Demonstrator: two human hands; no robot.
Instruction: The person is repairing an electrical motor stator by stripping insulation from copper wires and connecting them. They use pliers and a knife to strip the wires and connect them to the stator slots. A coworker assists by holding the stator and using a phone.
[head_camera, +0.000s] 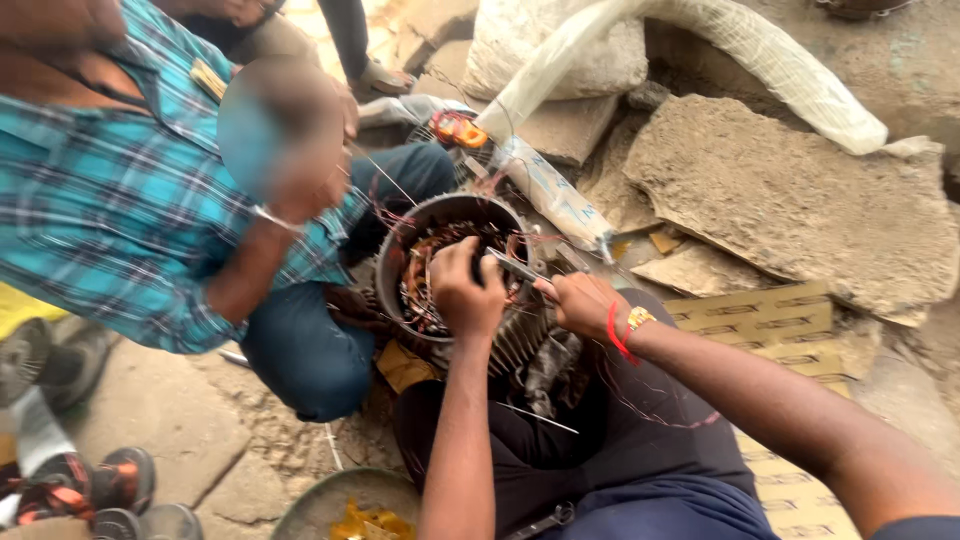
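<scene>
Head view shows the round grey metal motor housing (447, 262) resting on the person's lap, its copper windings (425, 275) partly pulled loose and tangled, much wire left inside. Left hand (465, 288), fingers curled shut, grips into the winding at the rim; right hand (583, 302), just beside, pinches a thin metal tool (518, 268) pointing into the bore.

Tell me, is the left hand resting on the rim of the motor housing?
Yes, the left hand is closed over the near rim of the round motor housing, beside its copper windings.
</scene>
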